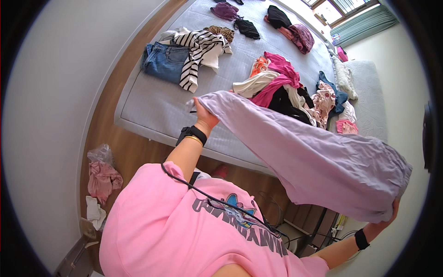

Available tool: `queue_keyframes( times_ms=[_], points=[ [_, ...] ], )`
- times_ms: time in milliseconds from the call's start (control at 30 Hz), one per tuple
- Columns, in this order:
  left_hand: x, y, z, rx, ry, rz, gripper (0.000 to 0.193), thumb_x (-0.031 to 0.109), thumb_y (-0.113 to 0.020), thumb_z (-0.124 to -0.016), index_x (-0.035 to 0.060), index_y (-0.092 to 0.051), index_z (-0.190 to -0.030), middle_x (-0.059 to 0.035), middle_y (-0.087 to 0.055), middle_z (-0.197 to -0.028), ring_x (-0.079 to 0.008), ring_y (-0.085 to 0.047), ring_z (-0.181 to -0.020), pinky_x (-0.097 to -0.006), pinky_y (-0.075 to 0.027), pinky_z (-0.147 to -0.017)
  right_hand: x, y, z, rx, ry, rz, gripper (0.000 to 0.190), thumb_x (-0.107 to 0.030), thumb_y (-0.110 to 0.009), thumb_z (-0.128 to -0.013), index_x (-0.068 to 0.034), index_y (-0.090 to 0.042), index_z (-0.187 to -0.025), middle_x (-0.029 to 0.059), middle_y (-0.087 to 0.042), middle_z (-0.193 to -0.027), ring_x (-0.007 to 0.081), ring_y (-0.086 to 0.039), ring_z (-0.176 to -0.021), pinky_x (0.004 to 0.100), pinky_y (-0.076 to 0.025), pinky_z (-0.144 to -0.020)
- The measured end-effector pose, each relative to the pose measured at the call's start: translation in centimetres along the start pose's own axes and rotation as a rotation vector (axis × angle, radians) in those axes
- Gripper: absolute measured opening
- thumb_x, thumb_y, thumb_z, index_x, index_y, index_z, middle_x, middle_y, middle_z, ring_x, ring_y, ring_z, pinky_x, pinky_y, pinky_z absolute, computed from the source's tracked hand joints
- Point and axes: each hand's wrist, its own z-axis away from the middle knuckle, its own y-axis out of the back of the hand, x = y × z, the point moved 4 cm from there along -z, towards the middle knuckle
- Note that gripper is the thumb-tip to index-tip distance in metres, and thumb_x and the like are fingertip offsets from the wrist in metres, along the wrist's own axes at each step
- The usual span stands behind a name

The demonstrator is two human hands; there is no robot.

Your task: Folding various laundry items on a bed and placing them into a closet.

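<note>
Lavender trousers (277, 138) are stretched out in the air between my two hands, over the near edge of the mattress. My left hand (206, 116) grips the narrow leg end. At the far right, my right hand (392, 213) holds the wide gathered waist end, and the cloth hides most of its fingers. Just beyond the trousers lies a loose heap with a bright pink garment (282, 67), a cream garment (256, 83) and a black garment (289, 105). Part of that heap is covered by the trousers.
Blue jeans (166, 60) and a striped top (199, 45) lie on the mattress (148, 104). Farther back are dark garments (278, 17). A pink cloth (102, 178) and plastic bag rest on the floor by the wall. A black cable (214, 199) crosses my shirt.
</note>
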Motion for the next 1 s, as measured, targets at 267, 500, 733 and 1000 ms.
queue_keyframes(
  times_ms=[267,500,733,1000],
  points=[
    [1.7,-0.7,0.4,-0.022,-0.153,-0.19,0.064,0.033,-0.053,-0.078,-0.0047,-0.037,-0.127,-0.0171,-0.046,-0.127,-0.0307,-0.043,-0.117,-0.0398,-0.028,-0.103,20.2,8.2,-13.0,-0.315,-0.218,-0.06,0.049,-0.008,-0.05,-0.075,-0.001,-0.045,-0.123,0.0122,-0.052,-0.118,0.0251,-0.049,-0.109,0.0347,-0.036,-0.096],
    [0.2,5.1,2.2,0.544,-0.04,-0.398,0.046,0.027,-0.04,-0.085,-0.0013,-0.042,-0.121,-0.0155,-0.047,-0.124,-0.0309,-0.041,-0.118,-0.0469,-0.028,-0.102,37.5,7.5,-11.9,-0.415,-0.663,-0.355,0.048,-0.007,-0.051,-0.077,-0.003,-0.044,-0.124,0.0103,-0.053,-0.116,0.0247,-0.051,-0.107,0.0365,-0.039,-0.093],
    [-4.7,20.5,9.8,1.148,0.018,-0.533,0.07,0.034,-0.049,-0.086,-0.0003,-0.013,-0.136,-0.0161,-0.036,-0.129,-0.0311,-0.04,-0.118,-0.046,-0.033,-0.099,61.9,10.8,-5.2,-0.173,-1.206,0.226,0.062,-0.019,-0.059,-0.082,-0.008,-0.025,-0.132,0.0175,-0.039,-0.127,0.0332,-0.044,-0.112,0.0477,-0.038,-0.092],
    [-1.7,23.8,6.4,1.239,-0.488,-0.553,0.044,0.031,-0.058,-0.084,-0.0013,-0.047,-0.112,-0.0116,-0.054,-0.109,-0.0258,-0.054,-0.098,-0.0378,-0.044,-0.086,73.8,9.6,-4.5,-0.53,-0.611,1.202,0.061,-0.026,-0.064,-0.075,0.004,-0.04,-0.123,0.0217,-0.048,-0.121,0.0322,-0.048,-0.111,0.0375,-0.041,-0.087]
  ],
)
